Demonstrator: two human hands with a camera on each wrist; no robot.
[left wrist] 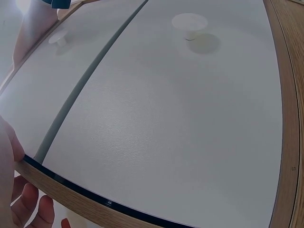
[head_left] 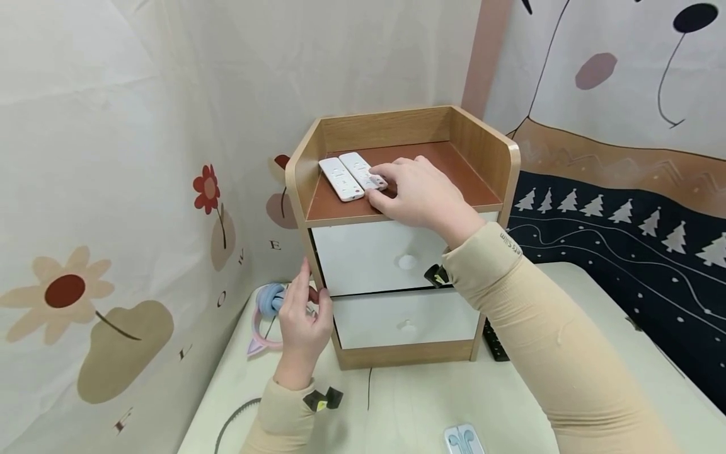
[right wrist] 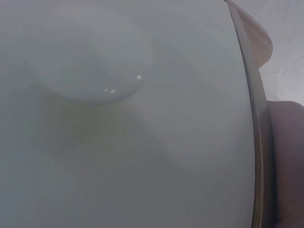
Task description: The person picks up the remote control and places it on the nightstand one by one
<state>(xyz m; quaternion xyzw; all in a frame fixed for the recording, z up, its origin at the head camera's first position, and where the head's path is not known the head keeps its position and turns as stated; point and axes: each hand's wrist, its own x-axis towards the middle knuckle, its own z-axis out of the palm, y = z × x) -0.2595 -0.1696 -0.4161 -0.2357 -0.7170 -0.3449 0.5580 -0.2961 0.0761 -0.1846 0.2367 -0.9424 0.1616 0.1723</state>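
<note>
A small wooden cabinet (head_left: 493,148) with two white drawers stands on a pale table. Side by side on its brown top lie two flat white rectangular pieces with small marks, a left piece (head_left: 341,180) and a right piece (head_left: 358,165). My right hand (head_left: 422,192) pinches the near end of the right piece between thumb and fingers. Low on the cabinet's left side, my left hand (head_left: 303,321) rests against the front edge, fingers pointing up. The left wrist view shows the thumb at the front and the other fingers beside the side panel. The right wrist view mostly shows a drawer front (right wrist: 199,142).
A pink-and-blue ring-shaped item (head_left: 271,299) lies left of the cabinet, near a dark ribbed band (head_left: 234,417). Earphones in a case (head_left: 463,439) lie at the front. A black keyboard-like item (head_left: 495,340) sticks out on the right. Printed cloth hangs behind.
</note>
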